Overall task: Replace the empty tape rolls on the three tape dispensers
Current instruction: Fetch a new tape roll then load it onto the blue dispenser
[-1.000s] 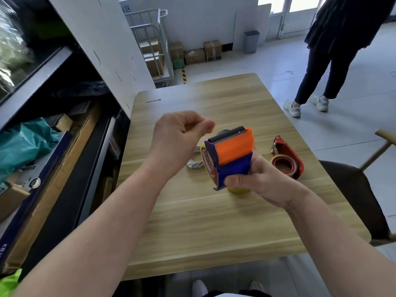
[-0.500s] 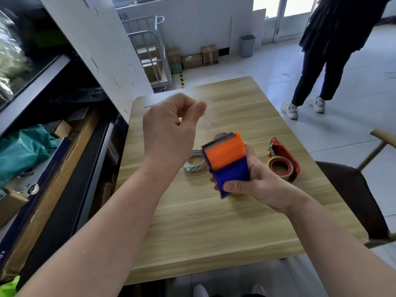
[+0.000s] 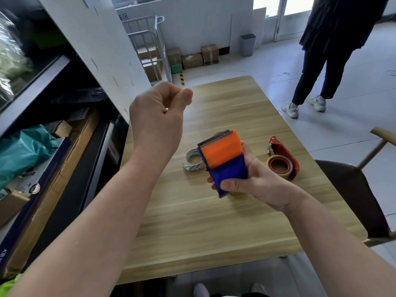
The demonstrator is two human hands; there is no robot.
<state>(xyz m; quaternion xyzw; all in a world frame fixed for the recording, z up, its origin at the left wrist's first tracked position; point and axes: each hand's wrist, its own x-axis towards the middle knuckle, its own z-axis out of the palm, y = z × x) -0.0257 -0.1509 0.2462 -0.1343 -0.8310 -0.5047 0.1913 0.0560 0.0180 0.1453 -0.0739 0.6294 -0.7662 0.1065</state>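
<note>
My right hand (image 3: 259, 182) grips a blue tape dispenser (image 3: 225, 168) with an orange flap and a toothed blade on top, held above the wooden table (image 3: 214, 221). A bit of yellow roll (image 3: 235, 192) shows under it. My left hand (image 3: 158, 116) is raised up and to the left of the dispenser. Its thumb and forefinger pinch together on a faint clear tape strip that blurs the wood behind it. A nearly used-up white roll (image 3: 191, 160) lies on the table behind the dispenser. A red dispenser (image 3: 286, 154) holding a yellow-edged roll (image 3: 279, 167) lies to the right.
Dark shelves (image 3: 42, 125) with boxes and a teal bag run along the left of the table. A chair (image 3: 353, 189) stands at the right edge. A person (image 3: 327, 61) stands on the floor at the back right. Cartons and a grey bin (image 3: 247, 45) line the far wall.
My left hand has risen up and away from the dispenser, still pinched. My right hand has tilted the dispenser back slightly and stayed in place.
</note>
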